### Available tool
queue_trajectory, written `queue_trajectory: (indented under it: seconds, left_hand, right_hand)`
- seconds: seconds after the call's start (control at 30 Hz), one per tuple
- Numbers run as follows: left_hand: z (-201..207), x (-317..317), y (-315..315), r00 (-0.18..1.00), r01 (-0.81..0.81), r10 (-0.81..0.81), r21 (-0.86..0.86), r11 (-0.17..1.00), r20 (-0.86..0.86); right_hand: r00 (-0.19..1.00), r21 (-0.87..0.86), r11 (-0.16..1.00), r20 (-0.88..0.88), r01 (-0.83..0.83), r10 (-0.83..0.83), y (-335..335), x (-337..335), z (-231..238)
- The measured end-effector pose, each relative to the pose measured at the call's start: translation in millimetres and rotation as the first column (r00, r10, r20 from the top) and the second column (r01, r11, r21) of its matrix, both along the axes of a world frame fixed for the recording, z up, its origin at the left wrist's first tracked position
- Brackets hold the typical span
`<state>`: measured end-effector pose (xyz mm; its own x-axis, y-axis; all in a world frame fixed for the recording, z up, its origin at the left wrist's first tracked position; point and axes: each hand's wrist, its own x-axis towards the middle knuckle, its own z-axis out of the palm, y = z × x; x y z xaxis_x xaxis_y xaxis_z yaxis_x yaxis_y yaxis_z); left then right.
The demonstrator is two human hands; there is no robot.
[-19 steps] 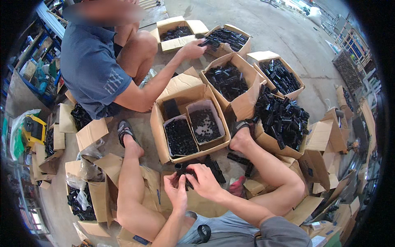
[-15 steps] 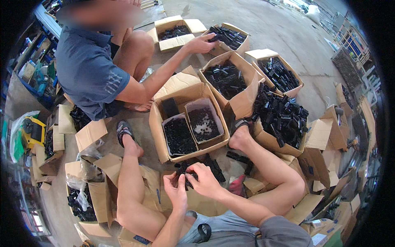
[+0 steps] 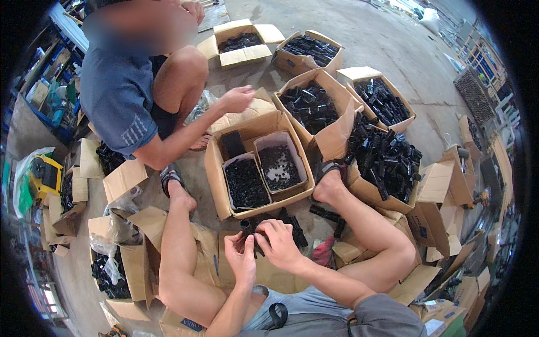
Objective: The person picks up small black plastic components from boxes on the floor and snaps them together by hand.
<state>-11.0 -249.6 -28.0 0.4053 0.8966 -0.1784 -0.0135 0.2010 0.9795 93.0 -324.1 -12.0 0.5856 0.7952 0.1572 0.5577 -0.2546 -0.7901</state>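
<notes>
Head view, and both hands are working close together: the left hand (image 3: 240, 259) is pinching a black part (image 3: 247, 226), and the right hand (image 3: 277, 245) is gripping it too, fingers curling over it. The part's round end is poking out just beyond the fingertips. Straight ahead of the hands, a cardboard box (image 3: 217, 182) is holding two trays (image 3: 300, 154) of small pieces (image 3: 247, 188). Ahead and to their right, dark tubes (image 3: 387, 163) are spilling over a carton (image 3: 364, 194); farther ahead, a co-worker's hand (image 3: 237, 99) is hovering.

Black part (image 3: 247, 227) partly hidden by the hands (image 3: 279, 245)
</notes>
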Motion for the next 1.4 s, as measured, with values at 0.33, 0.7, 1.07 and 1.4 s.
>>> queue_trajectory:
  seconds: [0.33,0.7,1.07,1.4]
  left_hand:
    - [-5,-5,0,0.997,0.039,-0.046,-0.122,0.992,-0.056]
    - [12,-15,4,0.841,0.526,-0.412,-0.709,0.470,0.350]
    - [6,-9,-10,0.851,0.496,-0.459,-0.681,0.539,0.256]
    - [4,-15,-4,0.879,0.440,-0.437,-0.680,0.587,0.191]
  right_hand:
    - [0.991,0.084,0.995,-0.127,0.055,-0.044,-4,9,-8]
    - [0.628,0.012,0.998,-0.778,0.056,-0.026,-35,42,-12]
    - [0.931,0.053,0.995,-0.361,0.081,-0.057,-36,39,21]
    - [0.910,0.121,0.977,-0.397,0.177,-0.116,-26,19,-2]
